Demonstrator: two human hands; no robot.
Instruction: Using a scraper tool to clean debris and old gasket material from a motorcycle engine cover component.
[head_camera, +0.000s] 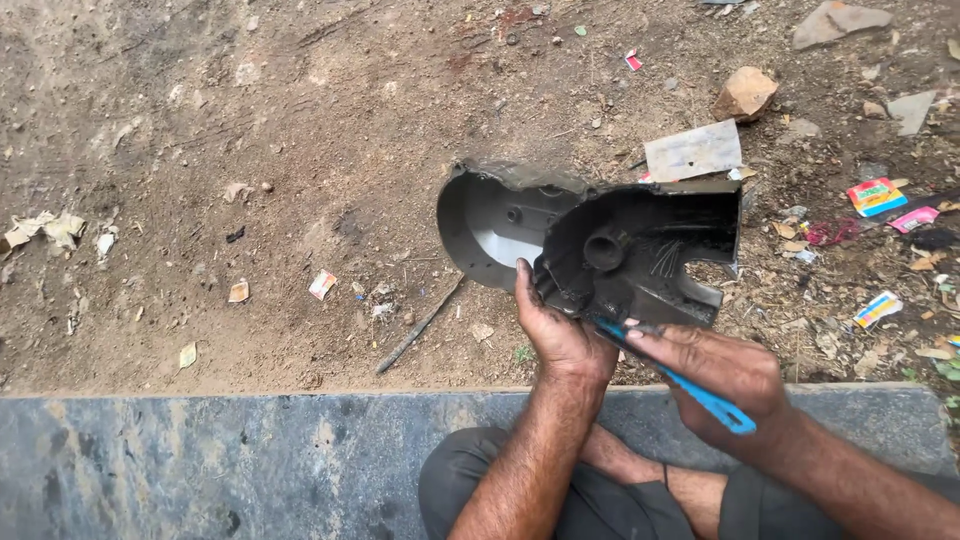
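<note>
While it hangs above the dirt at centre right of the frame, the cover (600, 245), a dark grey moulded housing with its hollow inside turned up toward the camera, shows a rounded shell at its left end and a boxy section with a short tube at its right. Grime darkens the boxy part. The left hand (560, 335) has its grip clamped on the cover's lower edge, thumb pressed up against the inner wall, fingers hidden beneath. Just to the right, the right hand (725, 375) has its grip closed around a blue brush (690, 385), a slim handle that runs from the lower right up to the cover's bottom rim, where its tip touches the dirty plastic. Both forearms come up from the bottom of the frame, over the person's knees in dark trousers (470, 480). Below the hands a grey stone ledge (200, 460) crosses the lower frame. Beyond it lies bare ground (250, 120) scattered with litter: a stick (420, 325) left of the cover, a pale card (693, 150) touching its upper right corner, a stone (745, 93) at upper right, and bright wrappers (878, 195) along the right edge.
</note>
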